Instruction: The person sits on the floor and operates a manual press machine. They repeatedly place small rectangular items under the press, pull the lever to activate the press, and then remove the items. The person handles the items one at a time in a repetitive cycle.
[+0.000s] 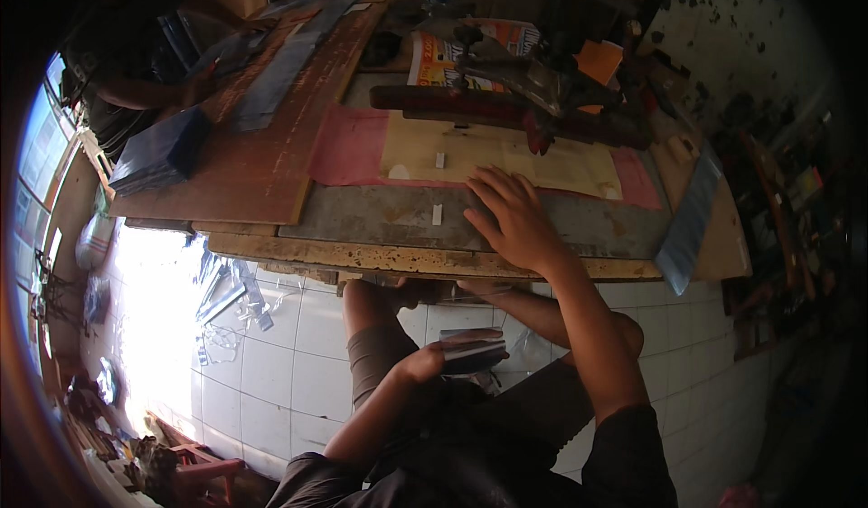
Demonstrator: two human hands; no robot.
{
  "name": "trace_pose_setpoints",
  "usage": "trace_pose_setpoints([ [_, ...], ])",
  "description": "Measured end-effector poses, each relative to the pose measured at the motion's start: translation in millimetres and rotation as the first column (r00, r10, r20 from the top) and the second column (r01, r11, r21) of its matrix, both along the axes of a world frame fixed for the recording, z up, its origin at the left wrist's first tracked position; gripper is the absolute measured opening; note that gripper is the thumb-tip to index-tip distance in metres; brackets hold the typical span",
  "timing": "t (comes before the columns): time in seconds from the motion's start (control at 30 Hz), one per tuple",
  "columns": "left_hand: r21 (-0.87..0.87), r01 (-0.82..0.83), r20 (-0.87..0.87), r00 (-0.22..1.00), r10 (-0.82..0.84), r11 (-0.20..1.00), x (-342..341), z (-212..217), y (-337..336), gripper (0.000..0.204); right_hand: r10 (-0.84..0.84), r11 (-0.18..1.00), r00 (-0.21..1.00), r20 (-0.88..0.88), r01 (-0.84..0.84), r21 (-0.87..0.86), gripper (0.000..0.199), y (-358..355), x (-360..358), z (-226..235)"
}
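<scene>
My right hand [512, 217] lies with fingers spread at the front edge of a yellow sheet [488, 157] on the worktable. A wider pink cloth [348, 142] shows under the sheet at both ends. Down by my lap, my left hand [423, 362] is closed on a small stack of shiny, see-through plastic sheets [474, 351]; its fingers are partly hidden. Behind the yellow sheet, a long dark red bar [452, 101] of a press-like machine stretches across. One small white tab [440, 160] rests on the sheet, another [437, 214] on the grey tabletop [380, 211].
A co-worker's arm [149, 92] reaches over a brown board [271, 160] at the left. Stacked plastic sheets [163, 151] and a long plastic strip [287, 70] lie there. Another plastic strip [689, 223] overhangs the right edge. Plastic scraps [231, 296] litter the tiled floor; a red stool [206, 474] stands lower left.
</scene>
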State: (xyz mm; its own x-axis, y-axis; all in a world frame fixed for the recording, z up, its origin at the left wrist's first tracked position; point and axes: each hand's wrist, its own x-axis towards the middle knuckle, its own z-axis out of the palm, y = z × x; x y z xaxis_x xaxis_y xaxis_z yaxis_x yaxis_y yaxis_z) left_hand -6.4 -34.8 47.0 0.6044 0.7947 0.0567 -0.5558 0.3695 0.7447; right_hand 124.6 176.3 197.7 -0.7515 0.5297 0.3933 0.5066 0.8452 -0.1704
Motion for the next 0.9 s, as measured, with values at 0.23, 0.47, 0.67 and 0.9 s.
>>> trace_pose_setpoints([
  [0.23,-0.016,-0.038,0.018,0.999,0.039,0.999,-0.9,-0.9,1.9,0.129,-0.027,1.0,1.0,0.005,0.027,-0.004,0.053,10.8,-9.3,-6.0],
  [0.47,0.033,-0.039,0.012,0.999,0.038,0.999,-6.5,-5.5,7.2,0.128,-0.042,0.999,0.999,0.016,0.042,-0.018,0.057,16.7,-13.0,-8.5],
  [0.67,0.053,-0.05,0.043,0.998,0.048,0.997,-6.1,-10.3,9.4,0.125,-0.043,0.998,0.999,0.006,0.043,-0.048,0.057,17.3,-13.0,-6.7],
  [0.9,0.054,-0.047,0.027,0.999,0.046,0.997,-8.1,-21.8,10.3,0.116,-0.046,0.998,0.999,-0.003,0.046,-0.048,0.058,18.0,-12.4,-7.7],
])
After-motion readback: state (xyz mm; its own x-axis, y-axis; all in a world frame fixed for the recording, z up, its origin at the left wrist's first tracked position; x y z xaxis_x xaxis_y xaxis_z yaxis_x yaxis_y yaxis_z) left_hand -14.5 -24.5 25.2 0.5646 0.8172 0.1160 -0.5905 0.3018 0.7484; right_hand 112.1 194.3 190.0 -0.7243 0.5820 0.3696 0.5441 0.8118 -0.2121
